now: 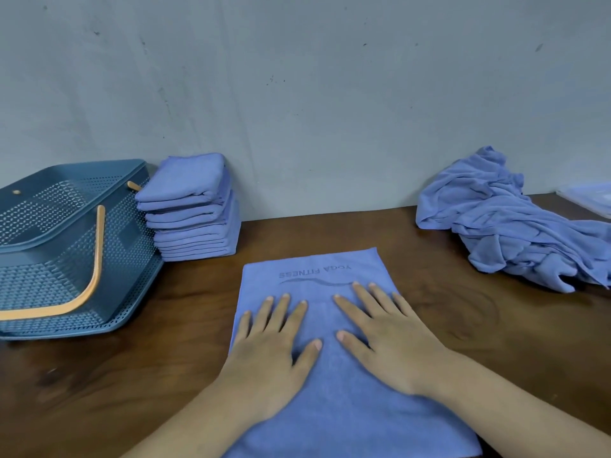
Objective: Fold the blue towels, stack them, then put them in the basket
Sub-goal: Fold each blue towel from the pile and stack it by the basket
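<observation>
Where a dark wooden bench meets a scuffed grey wall, a blue towel is pressed flat under the left hand and right hand, fingers spread; a folded stack is seen beside the basket, an unfolded heap at right.

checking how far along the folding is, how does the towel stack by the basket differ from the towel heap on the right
The stack is folded into neat flat layers; the heap is crumpled and unfolded. The stack rises squarely against the wall right beside the basket; the heap sprawls wide on the far side, away from the basket. Both are the same blue cloth, and both rest on the wooden table.
</observation>
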